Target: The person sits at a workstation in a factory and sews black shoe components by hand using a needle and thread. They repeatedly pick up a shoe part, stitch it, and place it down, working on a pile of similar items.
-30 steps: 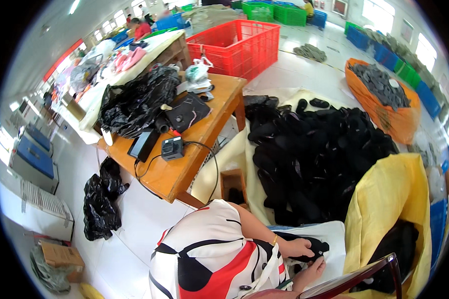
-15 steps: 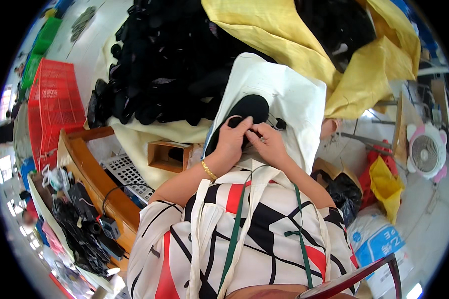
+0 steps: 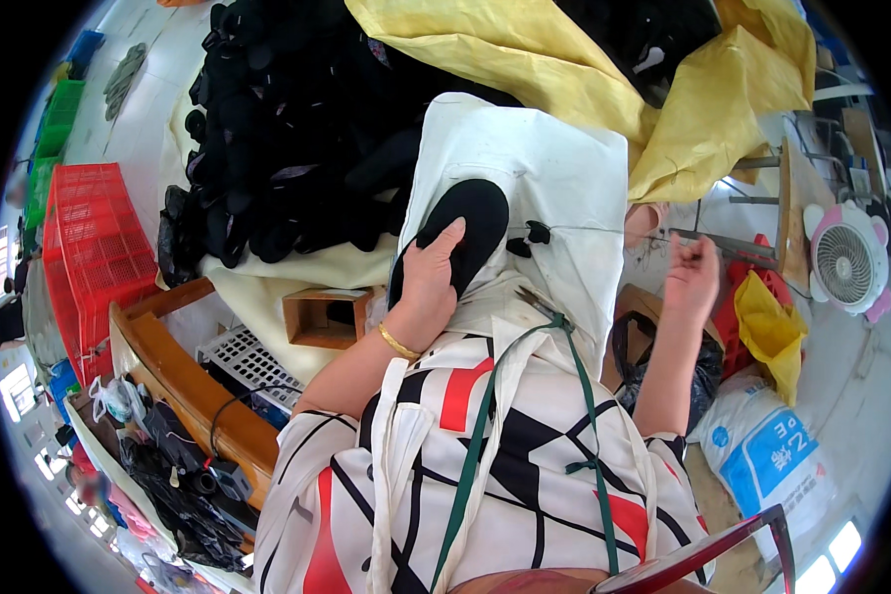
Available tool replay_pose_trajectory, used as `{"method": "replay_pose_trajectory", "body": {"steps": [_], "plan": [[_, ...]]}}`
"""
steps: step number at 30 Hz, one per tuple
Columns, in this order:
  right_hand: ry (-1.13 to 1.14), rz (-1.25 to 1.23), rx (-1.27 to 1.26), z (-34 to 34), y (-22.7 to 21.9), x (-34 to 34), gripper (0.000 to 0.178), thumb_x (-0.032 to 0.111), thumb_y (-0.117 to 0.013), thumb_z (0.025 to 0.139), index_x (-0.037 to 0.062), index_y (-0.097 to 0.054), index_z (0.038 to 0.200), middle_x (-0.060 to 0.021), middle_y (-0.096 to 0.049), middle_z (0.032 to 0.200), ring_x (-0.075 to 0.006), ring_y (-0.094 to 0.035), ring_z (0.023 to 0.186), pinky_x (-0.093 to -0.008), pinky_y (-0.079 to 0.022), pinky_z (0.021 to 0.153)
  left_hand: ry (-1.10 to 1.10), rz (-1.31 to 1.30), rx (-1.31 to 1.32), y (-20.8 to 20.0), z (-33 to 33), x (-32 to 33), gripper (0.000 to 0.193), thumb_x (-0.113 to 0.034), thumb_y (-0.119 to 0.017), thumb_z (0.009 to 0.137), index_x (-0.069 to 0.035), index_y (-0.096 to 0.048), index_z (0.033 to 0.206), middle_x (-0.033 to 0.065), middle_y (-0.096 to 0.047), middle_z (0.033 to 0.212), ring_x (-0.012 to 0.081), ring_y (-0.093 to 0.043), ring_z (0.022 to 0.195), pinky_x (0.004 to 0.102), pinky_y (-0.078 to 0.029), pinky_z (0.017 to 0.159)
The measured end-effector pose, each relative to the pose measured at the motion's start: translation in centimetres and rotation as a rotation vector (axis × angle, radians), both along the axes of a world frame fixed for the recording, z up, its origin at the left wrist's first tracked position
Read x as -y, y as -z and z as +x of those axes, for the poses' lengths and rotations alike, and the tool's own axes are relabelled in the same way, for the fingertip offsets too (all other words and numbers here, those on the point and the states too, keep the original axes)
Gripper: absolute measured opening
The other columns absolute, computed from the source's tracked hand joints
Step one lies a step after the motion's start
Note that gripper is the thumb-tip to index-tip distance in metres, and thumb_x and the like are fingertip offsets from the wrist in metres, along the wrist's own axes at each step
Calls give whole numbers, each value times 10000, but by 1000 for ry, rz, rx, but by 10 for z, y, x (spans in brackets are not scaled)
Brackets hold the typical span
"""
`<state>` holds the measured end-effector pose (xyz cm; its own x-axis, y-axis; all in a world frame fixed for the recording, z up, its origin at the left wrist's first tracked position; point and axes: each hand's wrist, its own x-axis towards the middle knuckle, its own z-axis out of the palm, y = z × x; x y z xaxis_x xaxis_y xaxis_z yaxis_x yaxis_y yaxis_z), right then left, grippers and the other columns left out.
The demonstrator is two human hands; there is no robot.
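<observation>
My left hand (image 3: 432, 277) grips a black slipper-shaped piece (image 3: 483, 210), its thumb lying along the top. The piece rests tilted on a white cloth (image 3: 569, 163) over my lap. Out to the right, my right hand (image 3: 692, 275) is raised with its fingers pinched together. From the slipper side, a thin dark thread (image 3: 604, 230) stretches across the cloth toward those fingers. Whether a needle is in them is too small to see. Beside the slipper lie small black pieces (image 3: 537, 234). Small thread snips (image 3: 540, 301) sit at my waist next to a green cord.
A big heap of black slippers (image 3: 287, 139) lies ahead, beside a yellow sack (image 3: 554, 49). Left are a red crate (image 3: 94, 257), a wooden frame (image 3: 193, 361) and a small wooden box (image 3: 322, 319). Right are a fan (image 3: 846, 267), bags (image 3: 762, 455) and a stool (image 3: 797, 208).
My right hand has left the slipper and swung far out to the right, the thread now drawn straight. My left hand stays on the slipper. The snips have come into sight.
</observation>
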<state>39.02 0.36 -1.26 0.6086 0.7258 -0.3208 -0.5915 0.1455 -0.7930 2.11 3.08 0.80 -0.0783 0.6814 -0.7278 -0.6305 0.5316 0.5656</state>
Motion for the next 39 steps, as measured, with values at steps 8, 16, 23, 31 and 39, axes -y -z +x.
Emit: {"method": "replay_pose_trajectory", "body": {"steps": [8, 16, 23, 31, 39], "plan": [[-3, -140, 444, -9, 7, 24, 250, 77, -592, 973, 11, -516, 1202, -74, -618, 963, -174, -613, 884, -329, -518, 882, 19, 31, 32, -6, 2, -4, 338, -101, -750, 855, 10, -605, 1139, 99, -687, 1096, 194, -663, 1001, 312, -534, 913], [-911, -251, 406, -154, -17, -17, 136, 179, -596, 999, 65, -642, 1057, 1, -599, 721, -53, -539, 591, -209, -457, 535, 51, 6, -31, 4, 4, -4, 278, -107, -733, 867, 3, -646, 1106, 73, -690, 1074, 170, -655, 968, 303, -526, 880], [-1187, -286, 662, -202, -35, -33, 147, 128, -585, 969, 36, -641, 1069, 18, -584, 718, -42, -537, 612, -216, -447, 566, 51, 45, 21, 1, 3, -1, 193, -119, -718, 876, -40, -672, 1045, 40, -687, 979, 147, -650, 902, 297, -526, 844], [-1214, -288, 733, -204, -31, -36, 162, 141, -598, 948, 20, -653, 1041, 11, -593, 710, -44, -526, 592, -226, -445, 552, 63, 44, 46, 6, 1, 0, 239, -94, -695, 887, -20, -667, 1113, 59, -700, 1052, 156, -659, 958, 299, -518, 879], [-1222, -299, 678, -206, -31, -39, 162, 136, -594, 946, 17, -653, 1038, 20, -580, 692, -38, -514, 581, -221, -432, 541, 67, 31, 61, 2, -1, -4, 233, -94, -694, 889, -24, -669, 1110, 55, -702, 1050, 155, -660, 955, 298, -520, 875]]}}
